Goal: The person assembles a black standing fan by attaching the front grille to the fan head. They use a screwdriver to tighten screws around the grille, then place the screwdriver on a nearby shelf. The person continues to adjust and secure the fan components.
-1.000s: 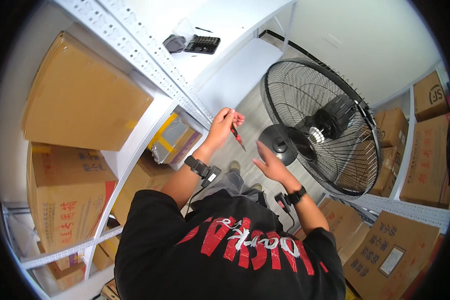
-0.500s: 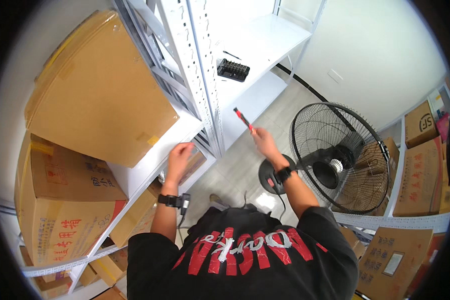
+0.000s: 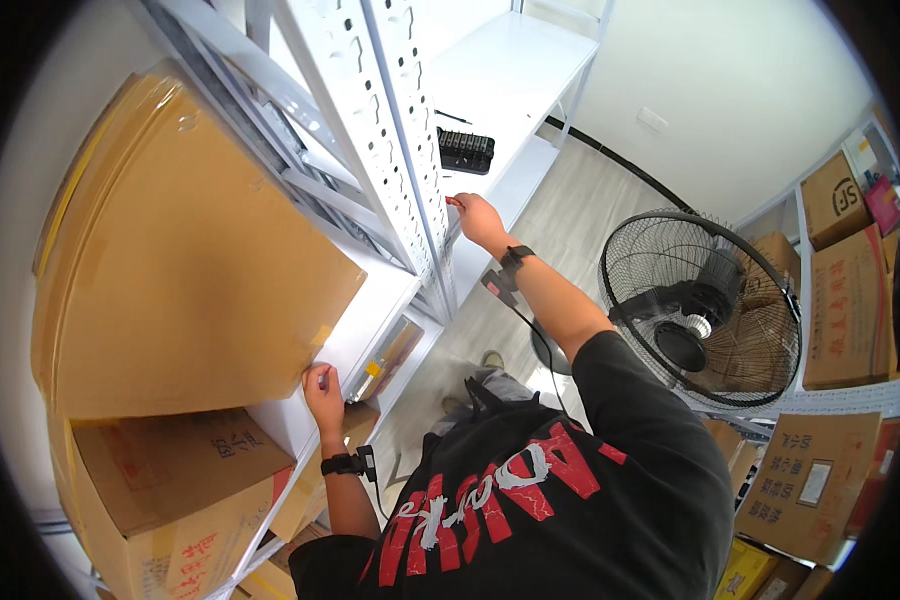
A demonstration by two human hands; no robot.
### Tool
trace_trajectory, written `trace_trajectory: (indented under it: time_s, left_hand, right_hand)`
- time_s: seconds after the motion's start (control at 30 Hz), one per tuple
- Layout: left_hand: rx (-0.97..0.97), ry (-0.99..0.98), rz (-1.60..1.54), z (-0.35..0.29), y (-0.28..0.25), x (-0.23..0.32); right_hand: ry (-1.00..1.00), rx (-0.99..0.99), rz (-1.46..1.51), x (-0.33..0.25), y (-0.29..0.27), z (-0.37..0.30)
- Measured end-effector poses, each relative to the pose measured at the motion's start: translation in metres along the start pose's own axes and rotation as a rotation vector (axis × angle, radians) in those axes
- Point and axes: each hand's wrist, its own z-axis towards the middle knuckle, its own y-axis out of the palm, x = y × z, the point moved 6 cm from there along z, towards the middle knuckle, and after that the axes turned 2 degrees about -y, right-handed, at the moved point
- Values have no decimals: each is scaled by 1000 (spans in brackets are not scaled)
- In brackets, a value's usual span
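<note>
My right hand [image 3: 481, 220] reaches forward to the perforated white upright [image 3: 400, 130], closed around a red-and-black screwdriver [image 3: 454, 202]. Only its red end shows beyond my fingers. On the white shelf just past that hand lies an opened black bit case [image 3: 466, 151] with rows of small bits, and a thin dark rod [image 3: 454, 117] lies behind it. My left hand [image 3: 324, 396] is at the edge of the left shelf, beside the lower corner of a large cardboard box [image 3: 200, 270]. Its fingers are curled together, and whatever they may hold is too small to name.
A black pedestal fan [image 3: 705, 310] stands on the right. Cardboard boxes fill the shelves on the right [image 3: 845, 310] and lower left [image 3: 190, 470]. A black cable [image 3: 540, 335] hangs from the device at my right wrist.
My right hand has moved left and forward to the upright with the screwdriver. My left hand has drawn back and left toward the shelf edge. The view has shifted.
</note>
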Motion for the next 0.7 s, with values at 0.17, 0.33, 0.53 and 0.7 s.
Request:
trace_trajectory:
  time_s: [0.17, 0.33, 0.53, 0.7]
  left_hand:
    - [2, -68, 28, 0, 1, 3]
    - [26, -62, 128, 0, 0, 5]
    - [39, -126, 36, -1, -4, -6]
    - [48, -148, -17, -2, -5, -3]
  right_hand:
    - [-68, -4, -14, 4, 26, 22]
    - [-129, 61, -73, 2, 31, 34]
    - [-204, 58, -138, 7, 35, 47]
    - [-260, 100, -109, 4, 28, 52]
